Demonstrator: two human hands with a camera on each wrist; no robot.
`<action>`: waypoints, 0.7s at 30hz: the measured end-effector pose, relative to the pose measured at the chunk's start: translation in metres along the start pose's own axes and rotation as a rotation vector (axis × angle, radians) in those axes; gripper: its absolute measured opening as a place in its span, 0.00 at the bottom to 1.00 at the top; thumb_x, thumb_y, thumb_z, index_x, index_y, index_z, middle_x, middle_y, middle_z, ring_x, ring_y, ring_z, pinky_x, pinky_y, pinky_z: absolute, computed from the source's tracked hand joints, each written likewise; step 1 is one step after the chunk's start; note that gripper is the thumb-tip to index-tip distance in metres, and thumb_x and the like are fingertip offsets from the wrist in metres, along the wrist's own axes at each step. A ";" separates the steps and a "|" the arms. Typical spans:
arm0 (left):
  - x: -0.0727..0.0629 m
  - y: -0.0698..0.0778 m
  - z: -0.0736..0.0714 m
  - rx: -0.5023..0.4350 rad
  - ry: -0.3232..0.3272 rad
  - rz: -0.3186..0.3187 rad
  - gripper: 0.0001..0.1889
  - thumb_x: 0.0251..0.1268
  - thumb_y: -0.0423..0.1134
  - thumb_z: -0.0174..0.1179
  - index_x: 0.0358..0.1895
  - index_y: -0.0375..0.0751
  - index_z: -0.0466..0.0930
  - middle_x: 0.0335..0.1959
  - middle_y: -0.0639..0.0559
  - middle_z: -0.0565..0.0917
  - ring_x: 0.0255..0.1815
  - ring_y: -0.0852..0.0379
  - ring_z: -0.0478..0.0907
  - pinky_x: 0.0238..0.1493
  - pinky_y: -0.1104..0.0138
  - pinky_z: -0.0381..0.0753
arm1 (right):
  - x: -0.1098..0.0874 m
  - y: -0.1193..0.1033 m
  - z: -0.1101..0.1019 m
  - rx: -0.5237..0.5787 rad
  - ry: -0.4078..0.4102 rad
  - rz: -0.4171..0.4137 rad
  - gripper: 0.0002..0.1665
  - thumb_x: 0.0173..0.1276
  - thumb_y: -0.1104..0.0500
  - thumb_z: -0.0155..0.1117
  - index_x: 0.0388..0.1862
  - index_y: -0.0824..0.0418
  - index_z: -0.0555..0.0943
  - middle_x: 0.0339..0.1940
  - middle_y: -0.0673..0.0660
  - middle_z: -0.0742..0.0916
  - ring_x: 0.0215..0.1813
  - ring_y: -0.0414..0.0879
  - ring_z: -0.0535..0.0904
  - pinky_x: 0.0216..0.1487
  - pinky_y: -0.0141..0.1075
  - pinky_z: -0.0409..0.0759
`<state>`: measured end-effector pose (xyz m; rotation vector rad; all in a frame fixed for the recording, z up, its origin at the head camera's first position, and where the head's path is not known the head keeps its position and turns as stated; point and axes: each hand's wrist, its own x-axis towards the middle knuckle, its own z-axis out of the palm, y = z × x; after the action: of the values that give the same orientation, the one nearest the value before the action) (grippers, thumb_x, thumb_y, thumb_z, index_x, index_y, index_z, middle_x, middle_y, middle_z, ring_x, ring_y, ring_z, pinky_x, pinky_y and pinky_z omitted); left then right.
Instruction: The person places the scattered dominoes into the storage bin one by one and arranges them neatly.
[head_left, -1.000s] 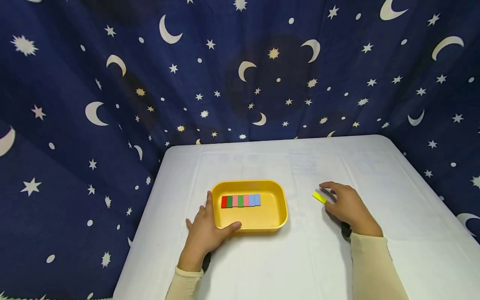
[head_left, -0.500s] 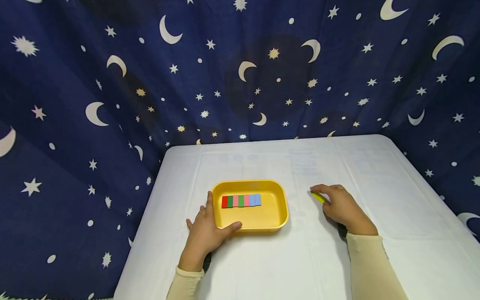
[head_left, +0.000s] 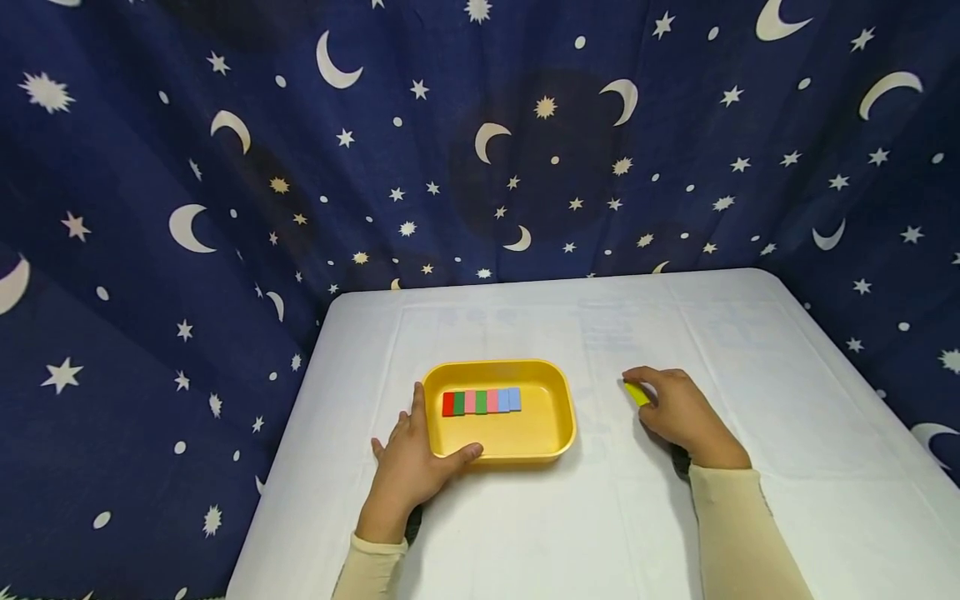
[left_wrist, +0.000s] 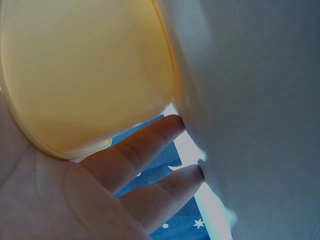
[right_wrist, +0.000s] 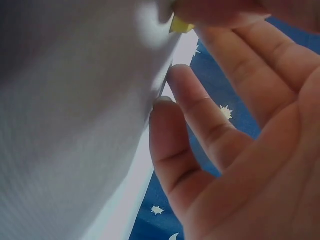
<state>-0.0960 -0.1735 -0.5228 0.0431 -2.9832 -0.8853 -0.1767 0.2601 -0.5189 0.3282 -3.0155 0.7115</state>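
A yellow tray sits on the table, a row of flat coloured tiles lying inside: red, green, pink and blue. My left hand rests against the tray's near left corner, index finger along its left side and thumb on the front rim. In the left wrist view its other fingers stretch out straight beside the tray wall. To the right of the tray, my right hand pinches a yellow tile between thumb and index finger, low at the table. The right wrist view shows only a bit of that tile.
A white cloth covers the table, whose far edge meets a dark blue curtain with moons and stars. The curtain also hangs along the left and right sides.
My right hand has shifted slightly left, and its index finger has come down over the far end of the yellow tile. My left hand and the tray stay put.
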 end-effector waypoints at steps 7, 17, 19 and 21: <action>-0.001 0.000 -0.003 -0.022 -0.004 0.002 0.77 0.41 0.90 0.60 0.88 0.52 0.32 0.79 0.41 0.69 0.79 0.30 0.61 0.67 0.18 0.43 | 0.002 -0.003 0.002 -0.004 -0.014 0.019 0.35 0.59 0.67 0.69 0.68 0.60 0.81 0.65 0.67 0.84 0.68 0.70 0.73 0.70 0.68 0.67; 0.000 0.000 -0.001 -0.023 -0.002 0.003 0.76 0.43 0.87 0.64 0.88 0.53 0.32 0.79 0.42 0.69 0.80 0.30 0.61 0.66 0.17 0.42 | 0.001 -0.006 0.003 -0.011 0.015 0.002 0.34 0.59 0.65 0.70 0.67 0.63 0.81 0.65 0.69 0.83 0.68 0.70 0.72 0.71 0.65 0.65; 0.000 0.000 -0.001 -0.023 0.002 0.006 0.76 0.43 0.87 0.64 0.88 0.51 0.34 0.79 0.42 0.69 0.79 0.30 0.62 0.66 0.17 0.42 | 0.001 -0.007 0.003 -0.016 0.021 -0.010 0.34 0.59 0.64 0.70 0.68 0.64 0.80 0.65 0.69 0.83 0.68 0.70 0.73 0.71 0.65 0.65; 0.000 0.000 -0.002 -0.020 0.003 0.004 0.76 0.42 0.88 0.62 0.88 0.50 0.34 0.79 0.42 0.69 0.79 0.30 0.62 0.66 0.17 0.43 | 0.002 -0.007 0.002 -0.024 0.024 -0.026 0.35 0.60 0.64 0.70 0.69 0.65 0.79 0.64 0.68 0.84 0.67 0.70 0.73 0.70 0.64 0.66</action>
<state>-0.0960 -0.1744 -0.5213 0.0379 -2.9707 -0.9131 -0.1770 0.2526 -0.5177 0.3546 -2.9890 0.6723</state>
